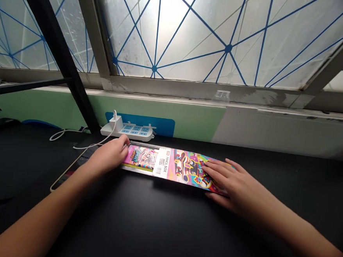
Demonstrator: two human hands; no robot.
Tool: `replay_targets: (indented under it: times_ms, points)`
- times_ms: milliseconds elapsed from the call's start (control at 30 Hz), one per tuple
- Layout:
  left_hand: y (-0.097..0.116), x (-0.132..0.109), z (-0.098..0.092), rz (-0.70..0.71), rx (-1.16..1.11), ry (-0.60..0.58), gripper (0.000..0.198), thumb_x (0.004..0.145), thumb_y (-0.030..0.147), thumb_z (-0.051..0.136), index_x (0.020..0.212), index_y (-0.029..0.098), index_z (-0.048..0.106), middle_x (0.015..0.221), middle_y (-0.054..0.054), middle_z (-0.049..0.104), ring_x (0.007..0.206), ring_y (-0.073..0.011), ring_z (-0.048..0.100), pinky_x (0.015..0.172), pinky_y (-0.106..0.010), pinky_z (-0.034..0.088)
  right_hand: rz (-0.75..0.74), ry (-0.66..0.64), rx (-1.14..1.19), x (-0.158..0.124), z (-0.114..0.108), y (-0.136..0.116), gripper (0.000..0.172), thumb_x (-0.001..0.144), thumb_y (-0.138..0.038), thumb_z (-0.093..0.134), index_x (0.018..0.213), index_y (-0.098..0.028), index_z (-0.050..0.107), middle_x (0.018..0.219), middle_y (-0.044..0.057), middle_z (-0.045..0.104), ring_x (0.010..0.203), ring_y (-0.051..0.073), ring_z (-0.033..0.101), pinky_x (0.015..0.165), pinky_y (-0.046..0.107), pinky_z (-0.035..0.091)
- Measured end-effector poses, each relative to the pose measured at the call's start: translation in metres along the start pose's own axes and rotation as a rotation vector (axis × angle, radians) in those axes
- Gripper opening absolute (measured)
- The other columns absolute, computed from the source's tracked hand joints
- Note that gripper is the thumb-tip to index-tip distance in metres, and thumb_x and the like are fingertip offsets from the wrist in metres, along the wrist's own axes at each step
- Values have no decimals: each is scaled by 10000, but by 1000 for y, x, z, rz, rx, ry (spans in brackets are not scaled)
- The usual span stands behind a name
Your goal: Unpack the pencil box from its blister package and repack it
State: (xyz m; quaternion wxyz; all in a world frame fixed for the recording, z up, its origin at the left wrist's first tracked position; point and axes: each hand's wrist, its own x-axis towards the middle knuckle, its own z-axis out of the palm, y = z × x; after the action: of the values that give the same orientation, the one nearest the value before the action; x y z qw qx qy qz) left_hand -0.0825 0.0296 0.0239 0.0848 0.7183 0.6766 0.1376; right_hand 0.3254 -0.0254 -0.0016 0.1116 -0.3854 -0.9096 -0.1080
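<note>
A long, flat, brightly printed pencil box (171, 165) in clear wrapping lies on the black table (158, 229), its white label reading "PENCIL BOX". My left hand (109, 155) grips its left end, fingers curled around the edge. My right hand (229, 181) lies flat on its right end with fingers stretched out and pressing down.
A white power strip (130, 130) with a plugged-in charger and white cable (68, 135) sits by the wall behind the box. A flat dark object with a pale edge (69, 168) lies at the left. A black diagonal bar (59, 50) crosses the window.
</note>
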Motion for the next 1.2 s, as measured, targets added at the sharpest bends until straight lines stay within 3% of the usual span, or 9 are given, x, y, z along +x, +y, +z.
replay_targets:
  times_ms: [100, 167, 267, 400, 733, 867, 967, 1100, 1200]
  points:
    - [16, -8, 11, 128, 59, 124, 370, 938, 342, 464, 1239, 172, 594, 1370, -188, 576, 1269, -377, 512, 1033, -493, 421, -16, 16, -9, 11, 7, -23, 578, 942, -336, 599, 1489, -186, 486, 1532, 163, 509, 1359, 366, 527, 1080, 612, 453]
    - [29, -15, 21, 338, 54, 173, 416, 974, 362, 456, 1315, 159, 580, 1467, -184, 521, 1373, -366, 434, 1136, -513, 348, -19, 19, -10, 16, 14, -34, 582, 982, -252, 519, 1549, -204, 397, 1576, 145, 451, 1408, 354, 473, 1083, 604, 457]
    - [46, -25, 32, 527, -13, 31, 436, 1030, 390, 404, 1391, 201, 560, 1542, -137, 493, 1456, -326, 384, 1196, -531, 286, -32, 31, 1, 20, 21, -39, 670, 973, -62, 384, 1605, -250, 267, 1590, 103, 432, 1460, 307, 403, 1101, 565, 456]
    - [56, -31, 37, 500, -27, -138, 525, 1063, 460, 323, 1516, 228, 450, 1636, -99, 360, 1522, -316, 292, 1212, -580, 236, -79, -17, 27, 18, 17, -28, 695, 956, -5, 346, 1599, -264, 286, 1587, 78, 429, 1457, 286, 404, 1120, 543, 451]
    - [55, -29, 34, 468, -31, -172, 613, 1051, 540, 320, 1558, 205, 398, 1650, -81, 317, 1544, -290, 239, 1243, -533, 194, 23, -74, 77, -9, -9, 9, 660, 875, 2, 400, 1413, -322, 601, 1396, 22, 645, 1232, 260, 655, 1006, 456, 570]
    - [56, -30, 36, 485, -25, -154, 607, 1054, 549, 298, 1559, 230, 403, 1646, -77, 330, 1539, -302, 249, 1231, -530, 213, 35, -24, -89, -9, -11, -1, 570, 812, -8, 454, 1282, -204, 708, 1271, 115, 727, 1138, 337, 702, 956, 547, 577]
    - [58, -30, 40, 508, 17, -113, 574, 1060, 521, 295, 1557, 253, 405, 1645, -78, 340, 1532, -313, 264, 1214, -544, 229, 20, 34, -142, 3, -4, -24, 466, 920, -83, 456, 1342, -144, 646, 1395, 174, 639, 1247, 366, 631, 1005, 579, 535]
    - [59, -32, 45, 537, 36, -59, 529, 1060, 512, 314, 1531, 306, 441, 1636, -74, 366, 1512, -323, 304, 1196, -556, 238, -29, 67, -48, 20, 17, -46, 514, 998, -222, 511, 1508, -182, 460, 1559, 159, 471, 1410, 356, 469, 1097, 586, 458]
    - [59, -32, 45, 544, 23, -51, 538, 1060, 528, 306, 1532, 307, 440, 1633, -79, 374, 1507, -314, 314, 1195, -546, 242, -45, 76, 6, 25, 26, -44, 562, 991, -147, 484, 1543, -224, 413, 1575, 136, 453, 1451, 336, 410, 1136, 591, 412]
